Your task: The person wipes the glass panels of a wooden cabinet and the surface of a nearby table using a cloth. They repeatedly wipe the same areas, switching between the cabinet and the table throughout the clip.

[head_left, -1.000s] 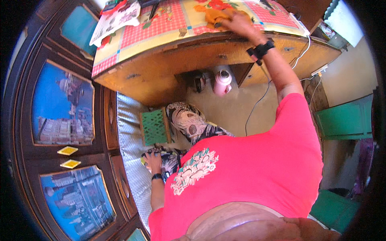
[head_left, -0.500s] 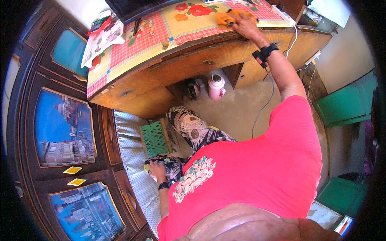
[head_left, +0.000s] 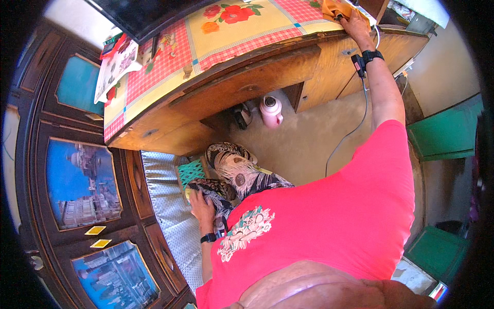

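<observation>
My right hand (head_left: 356,28) is at the far right end of the desk top, fingers closed over a bunched orange cloth (head_left: 337,9) that lies against the flowered, checked table cover (head_left: 247,36). A black strap with a small device and a grey cable (head_left: 343,135) sits on that wrist. Down at the left, my left hand (head_left: 202,207) rests with fingers stretched over my patterned trouser leg (head_left: 222,193). A small yellow-green patch shows by its fingertips; I cannot tell what it is. That wrist wears a dark band.
A dark screen (head_left: 154,15) stands on the desk (head_left: 216,98), papers (head_left: 116,69) to its left. Below are a pink flask (head_left: 271,110) and a dark object (head_left: 243,116). A dark wooden cabinet (head_left: 136,172) with picture panels stands left; a green panel (head_left: 445,129) is at right.
My right hand has slid the orange cloth to the right along the desk, with the arm reaching farther out. My left hand stays on the leg. The whole view has shifted slightly.
</observation>
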A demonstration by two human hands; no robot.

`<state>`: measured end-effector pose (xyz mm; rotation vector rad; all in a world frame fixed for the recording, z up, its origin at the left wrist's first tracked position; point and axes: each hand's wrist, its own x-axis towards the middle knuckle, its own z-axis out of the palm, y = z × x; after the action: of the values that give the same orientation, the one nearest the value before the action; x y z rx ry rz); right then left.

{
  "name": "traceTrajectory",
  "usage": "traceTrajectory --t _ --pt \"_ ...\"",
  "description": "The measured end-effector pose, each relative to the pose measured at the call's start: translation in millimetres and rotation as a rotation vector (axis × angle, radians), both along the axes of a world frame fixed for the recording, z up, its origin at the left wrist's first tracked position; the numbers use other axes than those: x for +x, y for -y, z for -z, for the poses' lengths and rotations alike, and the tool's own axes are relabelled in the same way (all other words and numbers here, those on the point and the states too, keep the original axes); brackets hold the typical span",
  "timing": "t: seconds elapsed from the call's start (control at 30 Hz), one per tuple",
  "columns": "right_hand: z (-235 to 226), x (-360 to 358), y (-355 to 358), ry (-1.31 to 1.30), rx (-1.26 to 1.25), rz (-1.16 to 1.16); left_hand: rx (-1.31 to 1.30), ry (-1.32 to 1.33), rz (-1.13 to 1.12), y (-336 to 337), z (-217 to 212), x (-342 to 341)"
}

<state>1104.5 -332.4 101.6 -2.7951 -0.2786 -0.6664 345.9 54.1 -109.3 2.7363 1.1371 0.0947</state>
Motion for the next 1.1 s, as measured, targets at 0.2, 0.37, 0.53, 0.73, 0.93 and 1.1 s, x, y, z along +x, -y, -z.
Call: traceTrajectory --t 0.2,0.37,0.53,0.73,0.93,1.1 --pt "8.1 1.1 6.6 0.072 -0.036 -0.059 -0.209 0.067 -0.131 -12.2 4.0 40.9" --pt "16.2 -2.6 9.3 0.193 -0.038 -0.101 -0.160 0.013 -0.057 -20.3 -1.6 80.5" --pt "16.6 -2.5 6.6 0.054 -0.039 -0.133 -0.113 0.014 0.046 -19.5 -16.6 118.5" --pt "8.8 -9.1 -9.9 0.114 -0.124 -0.173 -0.132 -0.125 0.007 -14.7 -20.3 136.1" --pt "-6.6 -39.5 -42.8 0.040 -0.226 -0.220 -0.300 -0.215 -0.003 -14.1 -0.3 113.2" --pt "-10.3 -68.0 -80.2 -0.028 -0.173 -0.194 -0.292 -0.238 -0.086 -21.2 22.7 88.8"
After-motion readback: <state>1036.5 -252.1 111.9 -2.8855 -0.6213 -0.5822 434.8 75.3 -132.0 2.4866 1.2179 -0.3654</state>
